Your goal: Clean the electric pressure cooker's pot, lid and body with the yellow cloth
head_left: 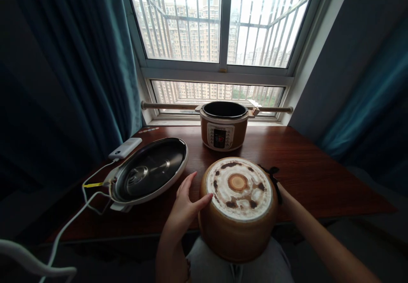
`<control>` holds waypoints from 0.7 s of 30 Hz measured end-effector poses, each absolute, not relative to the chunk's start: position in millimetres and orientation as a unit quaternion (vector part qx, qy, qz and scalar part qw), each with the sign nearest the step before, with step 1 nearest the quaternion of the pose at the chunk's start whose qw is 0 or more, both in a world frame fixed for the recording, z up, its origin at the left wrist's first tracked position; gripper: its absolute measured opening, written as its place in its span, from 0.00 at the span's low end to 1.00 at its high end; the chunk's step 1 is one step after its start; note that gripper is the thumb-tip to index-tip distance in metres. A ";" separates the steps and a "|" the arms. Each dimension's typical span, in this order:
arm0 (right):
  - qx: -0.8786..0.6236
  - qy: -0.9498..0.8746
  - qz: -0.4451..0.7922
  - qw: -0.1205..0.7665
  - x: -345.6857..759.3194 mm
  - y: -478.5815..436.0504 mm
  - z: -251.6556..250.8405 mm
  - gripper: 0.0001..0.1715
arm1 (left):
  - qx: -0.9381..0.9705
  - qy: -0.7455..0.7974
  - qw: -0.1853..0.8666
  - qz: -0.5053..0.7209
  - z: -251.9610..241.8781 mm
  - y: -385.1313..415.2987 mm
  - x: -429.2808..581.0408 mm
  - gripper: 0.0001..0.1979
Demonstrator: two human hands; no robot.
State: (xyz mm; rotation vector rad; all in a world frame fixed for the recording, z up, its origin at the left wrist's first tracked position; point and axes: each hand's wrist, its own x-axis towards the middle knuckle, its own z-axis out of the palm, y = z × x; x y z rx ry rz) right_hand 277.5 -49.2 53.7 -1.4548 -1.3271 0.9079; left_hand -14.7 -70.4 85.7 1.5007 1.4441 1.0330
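A brown-gold inner cooking pot (pixel 239 242) is tilted with its stained, whitish underside toward me, above my lap at the table's near edge. My left hand (pixel 188 202) is at its left side, fingers spread, with the thumb against the edge of the pot's bottom. My right hand (pixel 279 189) reaches to the far right side of the pot and supports it. Its fingers are hidden behind the pot. A black bow-like band (pixel 273 171) shows at that wrist. Beyond the pot stands an electric cooker body (pixel 224 134), lidless, with a dark control panel facing me.
The cooker's lid (pixel 149 170) lies at the left, dark inner side up. Behind it is a white power bank (pixel 125 148) with a white cable (pixel 70 219) running off the near left. The reddish wooden table (pixel 287 147) meets the window; blue curtains (pixel 108 62) hang beside it.
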 end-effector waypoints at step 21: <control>-0.501 -0.708 -0.180 0.464 140.8 -166.5 59.0 0.24 | 0.581 0.533 0.223 0.573 114.0 -104.3 -15.1 0.23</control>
